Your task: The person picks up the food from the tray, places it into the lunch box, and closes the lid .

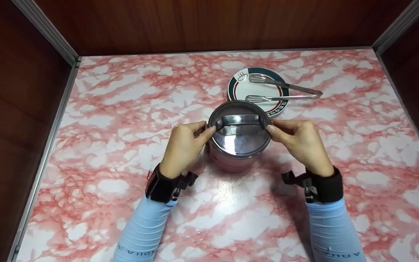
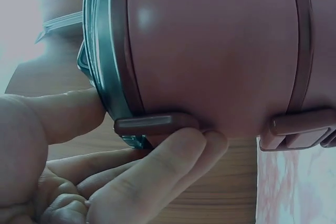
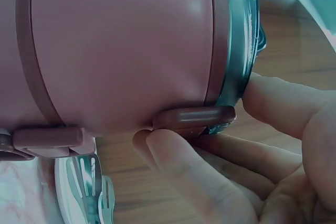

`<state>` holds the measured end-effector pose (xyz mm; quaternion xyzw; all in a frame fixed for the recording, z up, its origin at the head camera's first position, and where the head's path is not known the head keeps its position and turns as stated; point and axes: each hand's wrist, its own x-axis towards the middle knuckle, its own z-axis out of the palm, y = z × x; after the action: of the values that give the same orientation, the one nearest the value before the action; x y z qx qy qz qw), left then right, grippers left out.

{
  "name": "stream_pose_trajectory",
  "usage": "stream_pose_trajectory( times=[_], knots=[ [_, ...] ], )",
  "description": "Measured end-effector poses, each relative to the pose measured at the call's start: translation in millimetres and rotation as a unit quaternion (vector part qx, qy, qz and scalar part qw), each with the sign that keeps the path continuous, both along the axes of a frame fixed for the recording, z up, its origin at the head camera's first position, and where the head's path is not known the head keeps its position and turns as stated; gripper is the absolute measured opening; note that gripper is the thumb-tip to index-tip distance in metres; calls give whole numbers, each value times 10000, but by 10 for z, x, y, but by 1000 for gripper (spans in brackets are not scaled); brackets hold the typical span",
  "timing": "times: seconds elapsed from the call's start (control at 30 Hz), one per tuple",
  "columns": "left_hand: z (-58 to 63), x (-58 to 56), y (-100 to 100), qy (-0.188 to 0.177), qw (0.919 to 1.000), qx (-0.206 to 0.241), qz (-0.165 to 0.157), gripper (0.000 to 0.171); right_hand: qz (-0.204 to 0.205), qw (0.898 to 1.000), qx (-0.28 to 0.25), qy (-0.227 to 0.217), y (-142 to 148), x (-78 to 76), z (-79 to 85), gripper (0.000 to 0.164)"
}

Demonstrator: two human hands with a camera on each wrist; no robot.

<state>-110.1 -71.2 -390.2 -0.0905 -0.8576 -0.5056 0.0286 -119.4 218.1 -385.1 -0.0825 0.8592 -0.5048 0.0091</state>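
A pink round lunch box [image 1: 231, 166] with stacked tiers stands at the middle of the table, under a see-through dark lid [image 1: 236, 145] with a raised handle. My left hand [image 1: 185, 145] grips its left side, thumb on the lid's rim and fingertips under the brown upper latch [image 2: 157, 124]. On the opposite side my right hand [image 1: 302, 143] does the same, thumb at the rim and fingertips beneath the other upper latch [image 3: 191, 115]. A lower latch [image 2: 302, 129] lies further down the left side, and its twin [image 3: 50, 140] shows in the right wrist view.
Just behind the lunch box lies a white plate [image 1: 244, 90] with a green and red rim. Metal tongs [image 1: 293, 97] rest across it, their bent end reaching past its right edge. Dark wooden panels [image 1: 224, 25] enclose the marbled table [image 1: 122, 120] at the back and sides.
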Motion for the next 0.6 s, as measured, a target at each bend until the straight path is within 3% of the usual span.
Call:
stream_pose_trajectory(
  times=[0.13, 0.33, 0.6],
  knots=[
    [-1, -3, -7, -113, 9999, 34, 19, 24, -44, 10000, -63, 3, -7, 0, -9, 36],
    [12, -7, 5, -300, 9995, 32, 85, 42, 0, 10000, -66, -22, 0, -10, -7, 36],
    [22, -7, 7, -279, 9995, 131, -2, 42, 57, 10000, -70, 18, -4, -2, 3, 34]
  ],
)
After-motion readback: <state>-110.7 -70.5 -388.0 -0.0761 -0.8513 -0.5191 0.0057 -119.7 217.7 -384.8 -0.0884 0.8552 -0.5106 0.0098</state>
